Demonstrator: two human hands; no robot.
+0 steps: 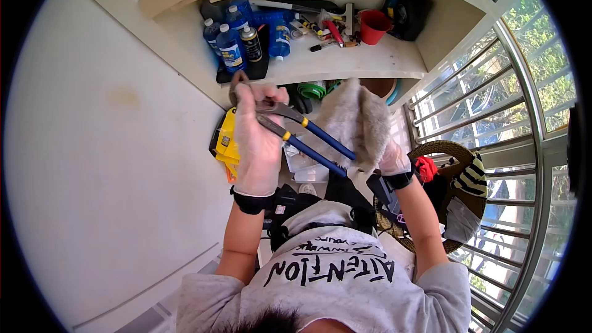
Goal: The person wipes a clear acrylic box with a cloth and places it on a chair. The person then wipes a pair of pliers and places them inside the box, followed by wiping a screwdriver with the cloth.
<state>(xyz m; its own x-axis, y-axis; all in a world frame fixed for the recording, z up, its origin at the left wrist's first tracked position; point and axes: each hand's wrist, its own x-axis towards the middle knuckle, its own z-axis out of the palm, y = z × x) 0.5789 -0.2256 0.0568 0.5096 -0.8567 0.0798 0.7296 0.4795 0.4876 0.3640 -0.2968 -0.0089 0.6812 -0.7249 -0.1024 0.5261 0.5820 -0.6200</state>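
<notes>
In a thin pale glove, my left hand [258, 129] is closed around the head end of large pliers [320, 139] with blue and yellow handles. The handles point down to the right, spread slightly apart. A grey fluffy cloth [357, 120] hangs from my right hand [393, 159], whose fingers are mostly hidden behind it. The cloth's lower edge lies beside the handle ends; whether it touches them I cannot tell.
A shelf [394, 61] ahead holds blue bottles [231, 49], a spray can [251, 44], small tools and a red pot [374, 26]. A yellow case [228, 139] stands at left. Right are a woven basket [475, 203] with cloths and window bars [524, 98].
</notes>
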